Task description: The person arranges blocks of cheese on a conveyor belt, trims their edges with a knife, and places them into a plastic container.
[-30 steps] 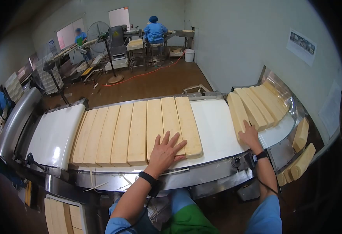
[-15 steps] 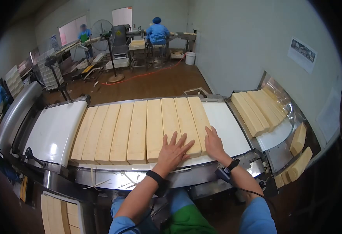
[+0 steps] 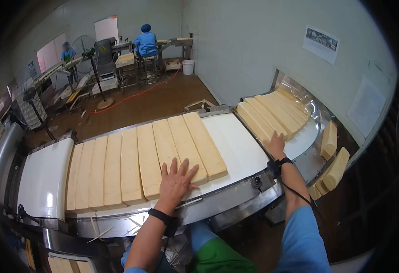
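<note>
A row of long, pale yellow blocks (image 3: 131,166) lies side by side on the white conveyor belt (image 3: 236,141). My left hand (image 3: 176,182) rests on the near ends of the right-hand blocks, open with fingers spread. On the right, my right hand (image 3: 276,146) is at the near end of another group of the same blocks (image 3: 272,111), on the curved section. Its fingers are stretched out over the block ends, apart rather than wrapped round one. Both wrists wear black bands.
Loose block pieces (image 3: 335,169) sit at the far right beside the curved metal guard (image 3: 315,113). Pale strips (image 3: 100,230) lie on the front metal ledge. Lower left is a tray of blocks (image 3: 70,264). A seated person (image 3: 146,43) and a fan (image 3: 88,52) are farther back.
My right hand has left the right end of the row and reached right to the blocks on the curved section. My left hand stays on the row. The view has swung right.
</note>
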A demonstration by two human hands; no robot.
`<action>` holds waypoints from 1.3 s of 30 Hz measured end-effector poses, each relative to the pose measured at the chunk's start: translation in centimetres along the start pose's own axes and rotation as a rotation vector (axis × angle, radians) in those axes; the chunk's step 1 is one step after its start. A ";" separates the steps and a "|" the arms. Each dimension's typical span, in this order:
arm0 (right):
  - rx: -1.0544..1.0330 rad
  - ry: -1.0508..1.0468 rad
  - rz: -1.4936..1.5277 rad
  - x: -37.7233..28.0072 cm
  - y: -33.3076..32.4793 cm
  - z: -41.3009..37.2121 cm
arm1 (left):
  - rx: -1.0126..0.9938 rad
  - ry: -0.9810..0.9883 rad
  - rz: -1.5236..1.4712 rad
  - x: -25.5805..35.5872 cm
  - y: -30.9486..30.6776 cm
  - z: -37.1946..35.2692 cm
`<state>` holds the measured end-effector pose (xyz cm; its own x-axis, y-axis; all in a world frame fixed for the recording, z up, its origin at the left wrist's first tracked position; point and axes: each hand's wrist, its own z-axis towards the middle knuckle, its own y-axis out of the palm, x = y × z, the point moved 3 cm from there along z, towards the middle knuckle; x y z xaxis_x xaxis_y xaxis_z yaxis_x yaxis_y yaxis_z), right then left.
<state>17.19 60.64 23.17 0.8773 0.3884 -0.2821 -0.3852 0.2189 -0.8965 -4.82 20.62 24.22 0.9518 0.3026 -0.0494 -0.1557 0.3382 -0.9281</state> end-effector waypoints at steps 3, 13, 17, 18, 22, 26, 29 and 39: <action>-0.061 -0.114 -0.057 -1.9 -0.8 -2.8 | 0.011 -0.001 -0.012 0.1 -0.1 -0.1; -0.786 -0.027 1.132 -7.4 -1.2 -8.5 | 0.020 -0.040 -0.053 0.9 0.1 -0.5; -0.199 -0.590 0.642 -12.4 3.4 -11.0 | 0.022 0.017 -0.092 2.2 0.5 0.6; -0.223 -0.568 0.547 -13.8 1.8 -11.7 | 0.026 0.020 -0.094 2.1 0.6 0.8; -0.298 -0.548 0.638 -14.2 2.8 -9.1 | 0.010 0.018 -0.091 1.8 0.9 1.3; 0.027 -0.386 0.264 -8.7 3.4 -3.4 | 0.001 0.005 -0.099 1.7 1.1 1.0; 0.196 -0.090 -0.165 -3.5 2.0 -1.0 | 0.010 -0.007 -0.102 1.5 1.2 0.8; 0.045 0.020 -0.188 -4.1 -2.0 -3.9 | 0.005 -0.016 -0.075 1.0 0.6 0.0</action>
<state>15.46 55.09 24.81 0.9404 0.3190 -0.1178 -0.2255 0.3257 -0.9182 -4.01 21.15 23.67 0.9565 0.2905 0.0262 -0.0854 0.3648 -0.9272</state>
